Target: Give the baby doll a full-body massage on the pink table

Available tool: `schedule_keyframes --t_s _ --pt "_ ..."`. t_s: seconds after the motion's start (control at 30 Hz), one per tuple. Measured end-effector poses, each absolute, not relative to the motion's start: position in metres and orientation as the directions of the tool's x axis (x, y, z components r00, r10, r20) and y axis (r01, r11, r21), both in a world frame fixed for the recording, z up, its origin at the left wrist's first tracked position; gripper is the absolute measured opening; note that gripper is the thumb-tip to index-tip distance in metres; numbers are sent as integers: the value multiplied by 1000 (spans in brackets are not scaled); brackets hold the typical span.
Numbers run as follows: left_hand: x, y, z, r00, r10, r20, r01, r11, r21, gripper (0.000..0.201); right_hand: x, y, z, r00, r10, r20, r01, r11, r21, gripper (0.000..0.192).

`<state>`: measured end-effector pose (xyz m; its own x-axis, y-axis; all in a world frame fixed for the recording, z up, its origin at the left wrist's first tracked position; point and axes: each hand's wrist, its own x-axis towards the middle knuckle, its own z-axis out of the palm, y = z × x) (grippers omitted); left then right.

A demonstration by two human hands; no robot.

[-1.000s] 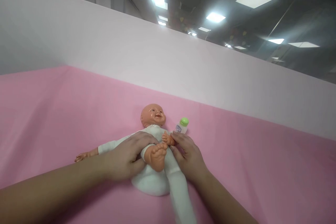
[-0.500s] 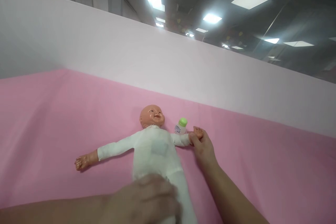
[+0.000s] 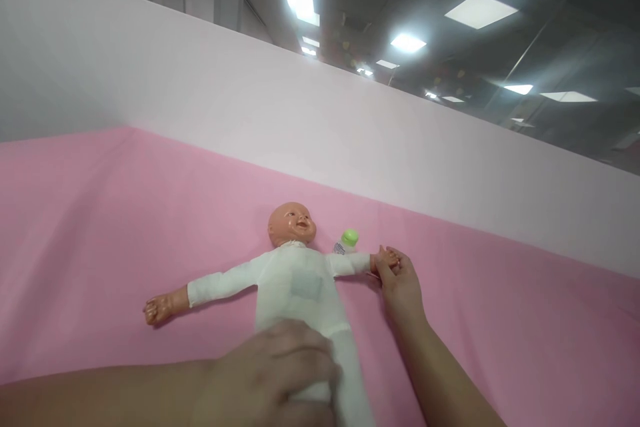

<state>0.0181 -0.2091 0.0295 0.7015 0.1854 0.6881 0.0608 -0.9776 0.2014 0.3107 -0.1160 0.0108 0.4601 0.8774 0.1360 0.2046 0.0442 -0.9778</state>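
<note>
A baby doll (image 3: 300,293) with a white cloth body lies face up, its arms spread to both sides. My right hand (image 3: 403,283) is closed around the doll's hand on the right, thumb on top. Over the doll's lower body rests my left hand (image 3: 285,373), palm down with the fingers curled; its fingertips are partly hidden, and I cannot tell whether they pinch the cloth. A small clear bottle (image 3: 347,241) with a green cap lies just behind the doll's right-side arm, its lower part hidden by that arm.
A pink sheet (image 3: 150,233) covers the surface under the doll. Behind it runs a low white wall (image 3: 300,120), sloping down to the right. Ceiling lights (image 3: 480,11) show beyond the wall.
My right hand has moved slightly right, and the doll's arm is now stretched straighter, covering more of the bottle. My left hand has shifted a little and is less blurred.
</note>
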Motion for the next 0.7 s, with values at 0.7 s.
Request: schedule_keyframes --t_s 0.7 --pt "1 -154 15 617 545 568 264 -823 502 38 240 -155 5 -416 755 507 699 622 -352 40"
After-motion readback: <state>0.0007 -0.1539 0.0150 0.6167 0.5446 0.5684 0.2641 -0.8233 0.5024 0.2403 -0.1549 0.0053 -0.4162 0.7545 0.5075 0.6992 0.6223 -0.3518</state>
